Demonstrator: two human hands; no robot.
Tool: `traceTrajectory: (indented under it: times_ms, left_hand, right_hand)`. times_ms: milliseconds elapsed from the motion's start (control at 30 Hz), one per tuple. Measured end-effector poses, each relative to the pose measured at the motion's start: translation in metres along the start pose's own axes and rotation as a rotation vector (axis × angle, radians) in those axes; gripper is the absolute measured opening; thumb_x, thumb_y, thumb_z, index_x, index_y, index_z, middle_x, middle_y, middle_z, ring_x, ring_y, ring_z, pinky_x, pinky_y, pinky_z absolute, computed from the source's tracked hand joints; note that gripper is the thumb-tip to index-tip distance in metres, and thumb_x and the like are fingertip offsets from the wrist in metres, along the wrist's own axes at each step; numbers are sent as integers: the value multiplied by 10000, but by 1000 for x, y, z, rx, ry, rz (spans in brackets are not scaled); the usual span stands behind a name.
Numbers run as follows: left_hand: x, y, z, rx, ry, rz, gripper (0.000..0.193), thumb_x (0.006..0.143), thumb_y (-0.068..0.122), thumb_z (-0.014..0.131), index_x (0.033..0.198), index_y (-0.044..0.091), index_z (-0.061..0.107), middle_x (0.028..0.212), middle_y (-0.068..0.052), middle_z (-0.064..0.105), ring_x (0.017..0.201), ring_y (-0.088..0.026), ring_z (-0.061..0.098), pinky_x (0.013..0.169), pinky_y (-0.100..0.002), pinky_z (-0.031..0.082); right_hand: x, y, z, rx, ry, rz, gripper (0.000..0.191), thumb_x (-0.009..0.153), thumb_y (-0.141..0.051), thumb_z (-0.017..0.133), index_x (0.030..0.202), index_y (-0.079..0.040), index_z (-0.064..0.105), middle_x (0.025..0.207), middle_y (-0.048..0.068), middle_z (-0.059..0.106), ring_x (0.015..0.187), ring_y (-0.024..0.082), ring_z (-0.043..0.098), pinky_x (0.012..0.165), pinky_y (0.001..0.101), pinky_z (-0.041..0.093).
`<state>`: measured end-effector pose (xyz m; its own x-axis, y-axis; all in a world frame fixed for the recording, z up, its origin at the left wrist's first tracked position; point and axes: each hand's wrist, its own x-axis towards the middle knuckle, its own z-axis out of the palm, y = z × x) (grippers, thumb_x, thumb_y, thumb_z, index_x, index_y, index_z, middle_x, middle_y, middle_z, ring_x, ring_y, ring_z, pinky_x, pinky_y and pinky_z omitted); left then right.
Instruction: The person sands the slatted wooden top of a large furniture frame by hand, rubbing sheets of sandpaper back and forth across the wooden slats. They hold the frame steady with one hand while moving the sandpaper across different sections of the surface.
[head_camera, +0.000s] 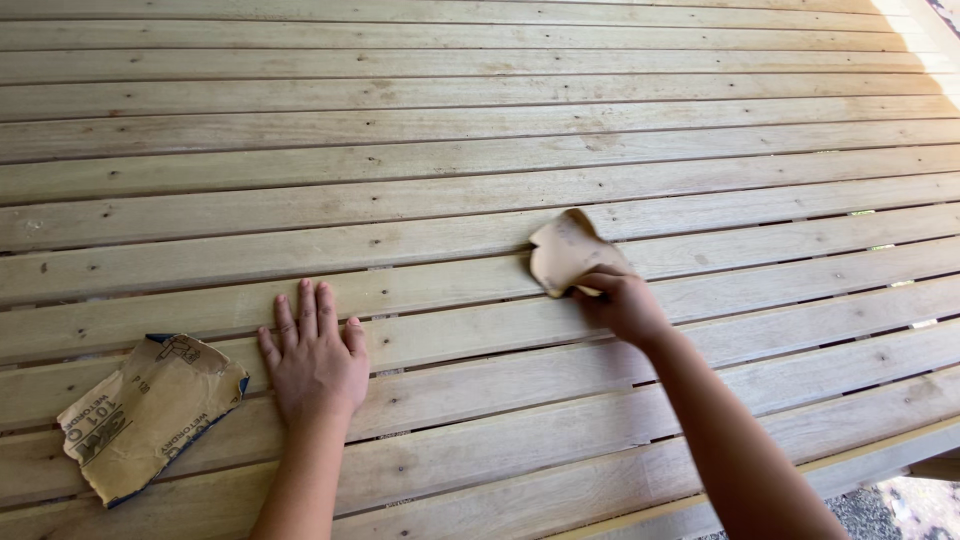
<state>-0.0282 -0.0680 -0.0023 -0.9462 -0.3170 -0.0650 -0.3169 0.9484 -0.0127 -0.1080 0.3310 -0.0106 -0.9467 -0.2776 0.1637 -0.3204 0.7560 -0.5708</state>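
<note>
I am pinching a worn sandpaper piece (566, 250) in my right hand (622, 303), pressing it onto the slatted wooden surface (480, 150). My left hand (313, 358) is lying open and flat, empty, with a second sandpaper sheet (148, 413) just beside it, on its outer side.

slatted deck (480, 150): pale tan, knotted grain | held sandpaper (566, 250): tan | loose sandpaper sheet (150, 412): tan, dark-blue edge

Layout on my slatted bench (480, 150)

Loose sandpaper sheet (150, 415) near the left edge; folded sandpaper piece (568, 250) right of centre, well apart.
</note>
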Motion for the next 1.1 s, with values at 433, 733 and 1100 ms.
traceTrajectory:
  times_ms: [433,733,1100]
  left_hand:
    - [-1,0,4,-19,53,18,643,1025,459,204,1612,196,207,1706,27,120,1554,-256,113,1232,-496,83]
    - [0,-1,5,-46,16,1,650,1000,431,188,1616,232,137,1694,53,71,1541,-228,83,1226,-470,55]
    - [-1,5,-2,-4,-2,-1,651,1006,427,182,1623,221,141,1694,45,76,1540,-244,78,1228,-485,56]
  right_hand:
    - [43,-163,143,70,-33,-372,192,778,-119,758,961,-159,799,1023,26,745,975,247,694,869,365,560]
    - [10,-36,33,77,-41,-128,239,806,-66,787,1043,-93,793,1043,68,760,937,246,722,824,345,591]
    - [18,-74,59,53,2,-177,213,790,-83,801,990,-155,814,1012,21,777,941,217,715,866,337,576]
